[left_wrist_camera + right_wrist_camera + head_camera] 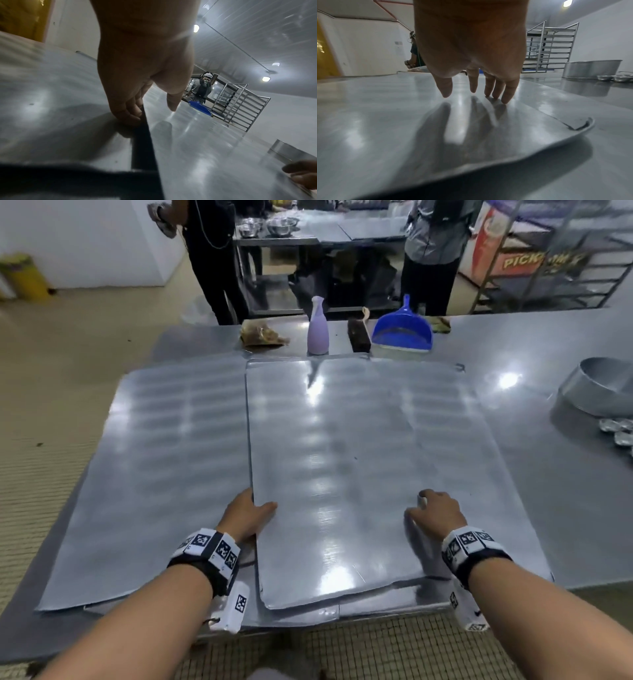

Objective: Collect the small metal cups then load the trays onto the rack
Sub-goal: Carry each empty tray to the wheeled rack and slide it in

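Observation:
Two flat metal trays lie on the steel table, and the right tray (359,457) overlaps the left tray (154,474). My left hand (251,513) grips the right tray's left edge near the front, thumb on top and fingers curled under the rim (135,115). My right hand (433,510) rests on the same tray's near right part with straight, spread fingers (506,94). Several small metal cups (616,429) (614,78) sit at the table's right edge beside a large round metal pan (599,386). The tray rack (555,261) (551,47) stands beyond the table at the far right.
Along the table's far edge stand a purple bottle (318,332), a brush (358,335), a blue dustpan (402,332) and a crumpled brown wrapper (262,335). Two people (212,251) stand behind it by another steel table. A yellow bin (24,278) is far left.

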Available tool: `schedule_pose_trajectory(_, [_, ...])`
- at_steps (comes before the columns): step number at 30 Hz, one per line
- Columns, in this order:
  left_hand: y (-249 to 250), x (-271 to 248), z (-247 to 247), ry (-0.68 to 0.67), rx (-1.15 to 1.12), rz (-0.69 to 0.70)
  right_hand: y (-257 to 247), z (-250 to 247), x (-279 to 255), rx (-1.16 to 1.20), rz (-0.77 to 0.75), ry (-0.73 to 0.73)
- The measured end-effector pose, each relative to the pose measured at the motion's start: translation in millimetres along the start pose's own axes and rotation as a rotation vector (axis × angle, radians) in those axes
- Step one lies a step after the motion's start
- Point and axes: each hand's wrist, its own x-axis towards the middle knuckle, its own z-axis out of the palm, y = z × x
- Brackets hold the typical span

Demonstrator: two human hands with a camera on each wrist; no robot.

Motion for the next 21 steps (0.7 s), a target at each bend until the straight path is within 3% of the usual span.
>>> schedule_pose_trajectory(9, [17,59,-12,0.019,0.045,-0.016,-7,-24,58,-0.043,0.054,-0.030])
schedule_pose_trajectory(21, [26,136,-38,0.032,-0.058,0.006,-42,-39,146,0.035,0.110,0.026])
